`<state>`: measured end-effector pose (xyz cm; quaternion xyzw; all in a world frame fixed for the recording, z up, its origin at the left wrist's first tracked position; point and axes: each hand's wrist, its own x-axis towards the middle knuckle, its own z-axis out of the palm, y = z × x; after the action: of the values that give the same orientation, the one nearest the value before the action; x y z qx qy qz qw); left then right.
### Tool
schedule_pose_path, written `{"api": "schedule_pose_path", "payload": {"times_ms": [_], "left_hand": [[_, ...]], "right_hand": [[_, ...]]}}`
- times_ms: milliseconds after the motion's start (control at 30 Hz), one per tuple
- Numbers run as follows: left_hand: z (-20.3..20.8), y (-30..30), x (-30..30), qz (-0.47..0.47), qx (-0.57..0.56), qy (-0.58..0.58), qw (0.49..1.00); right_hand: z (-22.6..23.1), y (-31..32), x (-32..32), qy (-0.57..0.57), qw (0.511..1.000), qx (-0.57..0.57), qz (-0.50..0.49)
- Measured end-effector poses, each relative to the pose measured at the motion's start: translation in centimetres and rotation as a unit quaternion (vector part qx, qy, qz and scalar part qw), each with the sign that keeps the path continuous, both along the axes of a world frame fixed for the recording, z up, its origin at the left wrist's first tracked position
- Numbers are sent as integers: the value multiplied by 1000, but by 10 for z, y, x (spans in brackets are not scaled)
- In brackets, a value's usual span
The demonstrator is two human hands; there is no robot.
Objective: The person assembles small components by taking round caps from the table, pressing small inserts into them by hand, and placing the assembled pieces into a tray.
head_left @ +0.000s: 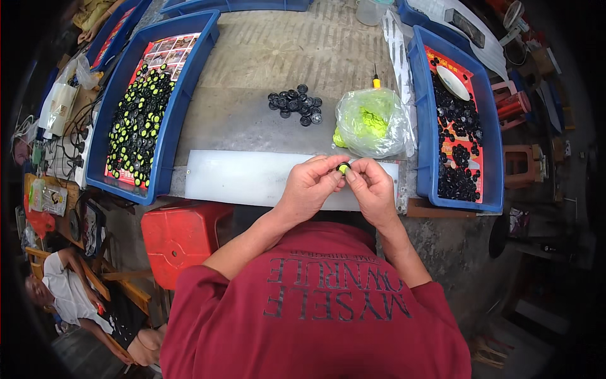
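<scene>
My left hand and my right hand meet over the near edge of the grey table. Together they pinch a small black wheel with a yellow-green centre between their fingertips. A pile of several loose black wheels lies on the table beyond my hands. To its right sits a clear plastic bag of yellow-green parts. A white plate lies flat along the table edge under my hands.
A blue tray on the left holds several black wheels with yellow centres. Another blue tray on the right holds black wheels and a white dish. A red stool stands below the table. A seated person is at lower left.
</scene>
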<state>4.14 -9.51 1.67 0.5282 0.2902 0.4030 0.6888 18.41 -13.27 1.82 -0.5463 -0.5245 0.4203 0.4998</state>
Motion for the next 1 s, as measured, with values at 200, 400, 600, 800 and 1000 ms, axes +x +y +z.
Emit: {"api": "schedule_pose_path", "payload": {"times_ms": [200,400,600,800,1000], "left_hand": [[0,0,0,-1,1,10,1000],[-3,1,-1,2,7,14,1000],[-6,2,-1,18,16,38,999],[-11,4,-4,14,-83,-20,996],[-14,6,-8,21,-61,18,998]], "right_hand": [[5,0,-2,-51,999,14,6],[8,1,-3,-115,993,39,5],[1,1,-4,-84,996,19,-11],[-7,-1,-4,-32,999,-9,-15],[-11,0,-2,-99,995,10,-21]]}}
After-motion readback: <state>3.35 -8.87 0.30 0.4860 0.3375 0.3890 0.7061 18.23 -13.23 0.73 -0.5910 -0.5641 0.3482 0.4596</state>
